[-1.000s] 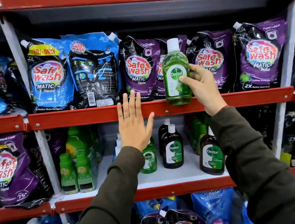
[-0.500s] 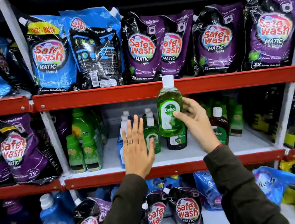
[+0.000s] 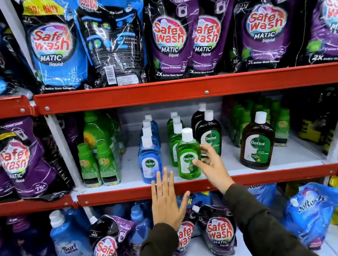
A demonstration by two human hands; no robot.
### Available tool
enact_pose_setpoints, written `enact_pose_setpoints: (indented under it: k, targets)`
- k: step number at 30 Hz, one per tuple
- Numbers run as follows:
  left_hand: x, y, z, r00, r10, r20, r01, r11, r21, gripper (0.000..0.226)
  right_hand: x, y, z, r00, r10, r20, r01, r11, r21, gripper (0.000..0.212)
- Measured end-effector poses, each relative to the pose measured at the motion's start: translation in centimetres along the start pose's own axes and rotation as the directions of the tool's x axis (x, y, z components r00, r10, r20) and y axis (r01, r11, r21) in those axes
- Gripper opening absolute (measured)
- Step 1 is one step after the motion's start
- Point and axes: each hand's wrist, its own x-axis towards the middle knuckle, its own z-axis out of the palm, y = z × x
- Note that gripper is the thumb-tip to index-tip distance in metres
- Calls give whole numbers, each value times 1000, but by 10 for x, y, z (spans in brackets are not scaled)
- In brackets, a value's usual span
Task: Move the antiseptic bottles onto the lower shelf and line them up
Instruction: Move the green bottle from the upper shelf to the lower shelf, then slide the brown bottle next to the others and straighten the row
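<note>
The green antiseptic bottle (image 3: 189, 157) stands at the lower shelf (image 3: 193, 186) front, right hand (image 3: 213, 165) fingers loosely curled against it, seemingly releasing, left hand (image 3: 166, 202) spread empty below; next, probably nudging it into line.

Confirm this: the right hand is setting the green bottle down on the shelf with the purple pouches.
Not quite. The head view shows the right hand at the green bottle on the shelf with the other bottles; the purple pouches sit one shelf higher.

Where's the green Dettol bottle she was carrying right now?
The green Dettol bottle stands at the front of the middle shelf, between the blue Dettol bottle and the right hand.
</note>
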Motion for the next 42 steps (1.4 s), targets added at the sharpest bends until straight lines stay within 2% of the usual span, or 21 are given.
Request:
enact_pose_setpoints:
  k: [3,7,14,20,23,25,27,30,33,35,37,39,42]
  targets:
    - [2,-2,1,1000,16,-2,-16,1000,-18,86,12,12,10,1000,18,-6,-18,999,-29,43]
    - [2,-4,2,1000,26,-2,-26,1000,-17,87,25,18,20,1000,21,-19,-21,999,27,40]
    - [1,-6,5,1000,23,-6,-23,999,-46,87,29,25,23,999,28,-26,-27,999,26,37]
    - [1,-4,4,1000,13,-1,-13,999,-39,87,28,32,21,1000,5,8,-6,1000,27,38]
    - [1,-4,3,1000,18,-11,-18,999,-26,86,22,31,17,1000,14,11,-15,999,31,45]
    - [0,-3,2,1000,20,-14,-20,1000,-22,85,16,32,12,1000,7,-25,-6,999,41,53]
    - [0,-3,2,1000,19,-7,-19,1000,-19,85,10,30,2,991,-38,-132,42,999,25,50]
    - [0,-3,2,1000,19,-3,-20,1000,-17,85,-2,23,-23,913,-108,-394,120,993,4,40]
    - [0,-1,2,1000,16,-2,-16,1000,-8,85,-9,18,-55,753,-199,-627,172,980,-104,36]
    - [-1,0,2,1000,10,-4,-10,1000,-5,86,-10,16,-75,652,-230,-723,137,973,-186,43]
    - [-1,0,2,1000,9,-11,-9,1000,-10,86,-8,18,-97,598,-206,-775,54,974,-218,56]
    - [-1,1,2,1000,7,-19,-7,1000,-10,86,-4,22,-119,627,-102,-772,-70,980,-186,70]
    - [0,1,3,1000,11,-27,-11,1000,-6,85,6,35,-150,772,92,-629,-153,987,-43,76]
